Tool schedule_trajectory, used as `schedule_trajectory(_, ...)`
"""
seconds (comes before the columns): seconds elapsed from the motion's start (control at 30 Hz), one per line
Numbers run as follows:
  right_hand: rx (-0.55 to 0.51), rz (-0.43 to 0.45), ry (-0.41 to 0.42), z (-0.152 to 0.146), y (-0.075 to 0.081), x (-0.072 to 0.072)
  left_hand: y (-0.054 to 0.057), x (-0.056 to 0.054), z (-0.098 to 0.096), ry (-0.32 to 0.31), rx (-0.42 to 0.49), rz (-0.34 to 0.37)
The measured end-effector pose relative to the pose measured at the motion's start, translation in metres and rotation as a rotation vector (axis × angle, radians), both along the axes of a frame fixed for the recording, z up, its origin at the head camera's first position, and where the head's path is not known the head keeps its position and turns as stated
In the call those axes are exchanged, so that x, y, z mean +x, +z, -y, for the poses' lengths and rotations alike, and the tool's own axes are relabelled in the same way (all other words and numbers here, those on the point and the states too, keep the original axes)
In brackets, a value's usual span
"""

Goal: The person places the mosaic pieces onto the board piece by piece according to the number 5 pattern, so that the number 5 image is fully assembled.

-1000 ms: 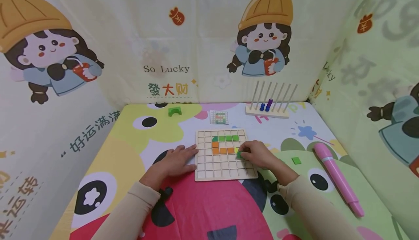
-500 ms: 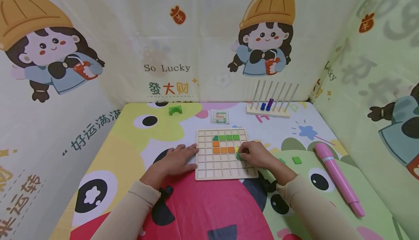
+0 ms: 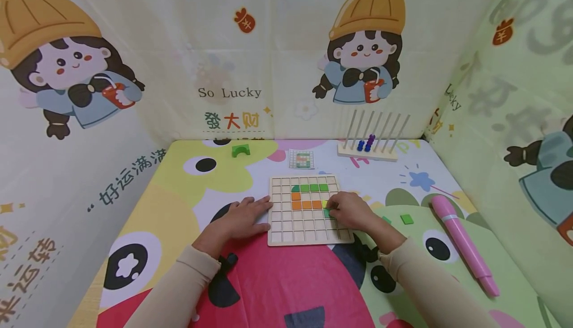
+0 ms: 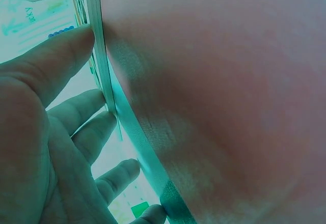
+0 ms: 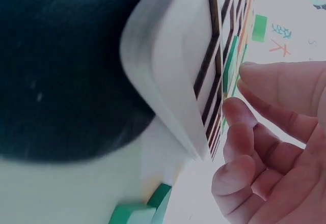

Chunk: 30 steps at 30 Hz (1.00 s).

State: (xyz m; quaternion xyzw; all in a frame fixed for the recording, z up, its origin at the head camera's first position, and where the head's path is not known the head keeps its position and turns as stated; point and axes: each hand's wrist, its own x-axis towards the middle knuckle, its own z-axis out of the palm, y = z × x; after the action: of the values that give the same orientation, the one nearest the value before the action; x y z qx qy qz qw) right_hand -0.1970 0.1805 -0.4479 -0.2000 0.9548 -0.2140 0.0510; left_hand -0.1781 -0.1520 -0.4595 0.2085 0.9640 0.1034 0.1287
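A square wooden grid board [image 3: 291, 238] lies mid-table. My left hand [image 3: 243, 218] rests at its left edge, straight spread fingers touching the side; the left wrist view has these fingertips [image 4: 84, 40] along the edge. My right hand [image 3: 351, 209] holds a dark green tile [image 3: 327, 213] by thumb and finger at a cell on the board's right side. In the right wrist view the green tile [image 5: 231, 63] sits low on the grid beside the thumb tip. Green tiles [image 3: 314, 188] form an upper row, orange tiles [image 3: 306, 205] a lower one. A yellow tile [image 3: 325, 204] is partly hidden by my fingers.
Behind the board lies a small pattern card [image 3: 302, 159]. A peg abacus [image 3: 367, 153] and a green arch block [image 3: 240, 150] stand farther back. Right of my hand are a loose green tile [image 3: 407, 219], another half-hidden green piece [image 3: 386, 219] and a pink pen-shaped object [image 3: 465, 246].
Since a second ago the dark green tile has settled slightly lower into its cell under my right fingers. My left hand has stayed at the board's edge.
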Motion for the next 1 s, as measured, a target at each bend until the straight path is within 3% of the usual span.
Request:
schedule_trajectory(0.2, -0.068, 0.035, -0.038, -0.017, 0.004, 0.002, 0.000, 0.000, -0.001, 0.005, -0.006, -0.003)
schedule_trajectory(0.4, -0.063, 0.007, -0.083, -0.042, 0.007, 0.004, 0.000, 0.002, -0.001, 0.007, -0.001, -0.001)
schedule_trajectory(0.7, -0.065, -0.005, -0.069, -0.076, 0.006, 0.011, -0.001, 0.002, -0.001, 0.011, 0.009, 0.000)
schedule_trajectory(1.0, 0.047, 0.003, -0.099, -0.094, -0.005, 0.014, -0.003, 0.002, -0.001, 0.012, -0.001, -0.008)
